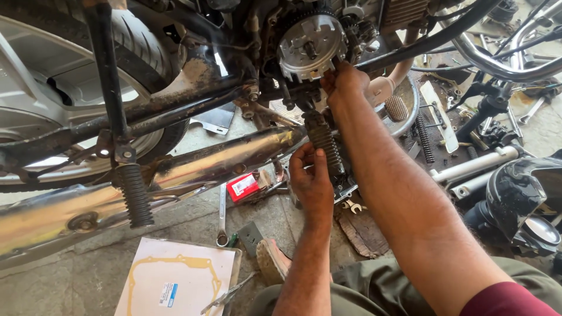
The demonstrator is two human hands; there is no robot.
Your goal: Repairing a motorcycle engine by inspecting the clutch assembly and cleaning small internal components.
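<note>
While the right hand (344, 79) pinches the clutch assembly (309, 44) rim, the left hand (310, 178), below it, grips the ribbed footpeg (324, 140) (exhaust pipe (175, 172) lower left).

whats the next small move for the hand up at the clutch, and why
Probably ease the right hand into seating its fingertips squarely under the round toothed clutch assembly, since they only touch its lower edge, while the left hand grips the ribbed footpeg below.

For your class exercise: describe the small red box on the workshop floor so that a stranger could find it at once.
Start at the long chrome exhaust pipe crossing the picture. Just beneath its right end, on the concrete floor, lies the small red cardboard box, right of a steel spanner. It is the only bright red thing among grey metal.
</note>
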